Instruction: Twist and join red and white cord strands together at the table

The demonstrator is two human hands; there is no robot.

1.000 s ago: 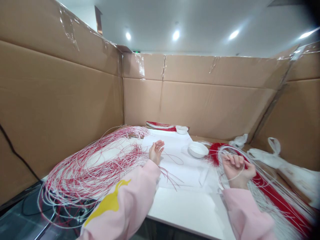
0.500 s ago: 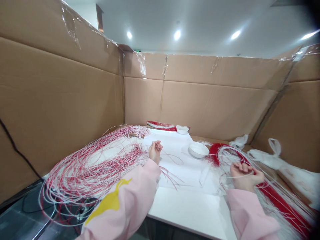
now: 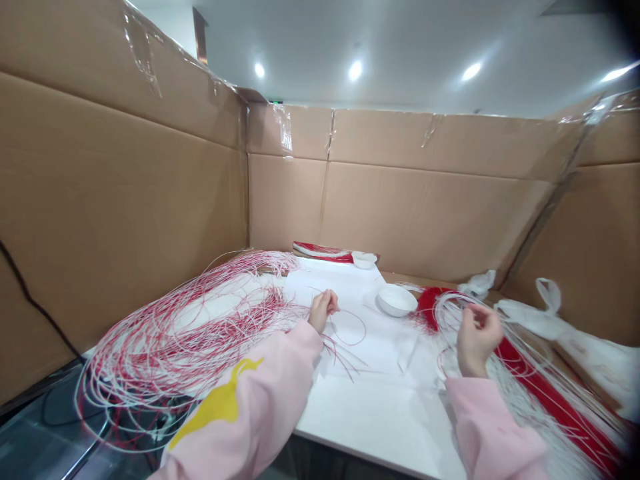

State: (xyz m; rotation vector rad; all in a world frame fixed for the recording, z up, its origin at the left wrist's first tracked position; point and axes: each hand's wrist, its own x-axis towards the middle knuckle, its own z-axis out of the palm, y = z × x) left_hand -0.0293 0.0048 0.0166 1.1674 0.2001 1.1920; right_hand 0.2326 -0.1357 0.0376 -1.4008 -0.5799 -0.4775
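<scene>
I log left hand [image 3: 323,311] and right hand [image 3: 477,340] curled, any pinch unclear, strand heap [image 3: 175,347] at 9 o'clock, red bundle [image 3: 530,377] at 4.

Matt corrugated cardboard walls [image 3: 400,220], a glossy white ceramic bowl [image 3: 397,300], and smooth red-and-white plastic cords [image 3: 190,333]

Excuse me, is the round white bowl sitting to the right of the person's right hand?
No, the round white bowl sits between the left hand and the right hand.

Tall cardboard walls [image 3: 380,213] surround us, taped at the seams, behind our white table [image 3: 375,427]; 4 lights [image 3: 355,70] shine from the ceiling [image 3: 300,40] along the frame's top.
</scene>
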